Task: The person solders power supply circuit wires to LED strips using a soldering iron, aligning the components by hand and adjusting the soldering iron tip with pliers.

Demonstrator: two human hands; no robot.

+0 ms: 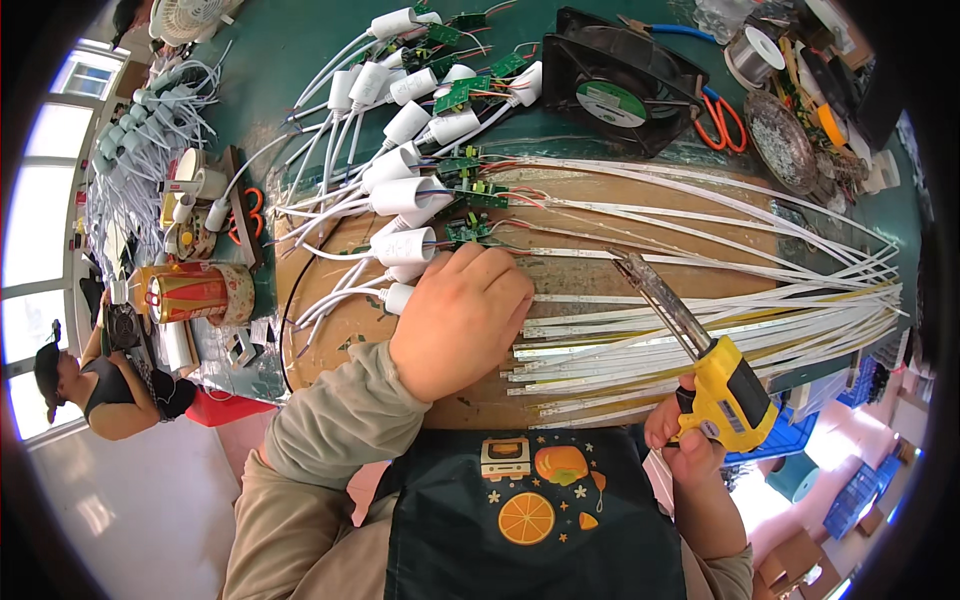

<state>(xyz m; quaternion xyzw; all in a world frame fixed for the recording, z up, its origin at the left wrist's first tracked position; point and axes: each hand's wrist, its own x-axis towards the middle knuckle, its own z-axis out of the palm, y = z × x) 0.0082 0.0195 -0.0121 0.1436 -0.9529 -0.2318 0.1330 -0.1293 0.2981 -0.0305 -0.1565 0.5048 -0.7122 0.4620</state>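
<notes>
My left hand (462, 322) is closed with its fingertips curled under and hidden, beside a small green circuit board (468, 230) and its thin wires. What it holds, if anything, does not show. My right hand (690, 440) grips the handle of a yellow and black soldering gun (735, 398), whose long metal tip (632, 268) points up and left over the LED strips. White plastic lamp caps (405, 247) with white cables lie just left of my left hand. Long white LED strips (600, 330) run to the right, some wired to the boards.
A black fan (620, 85) stands at the back, with orange-handled scissors (722, 122) beside it. A solder spool (755, 55) and a metal dish (783, 142) are at the far right. A red-gold can (190, 297) stands left. Another person (110, 385) is at the far left.
</notes>
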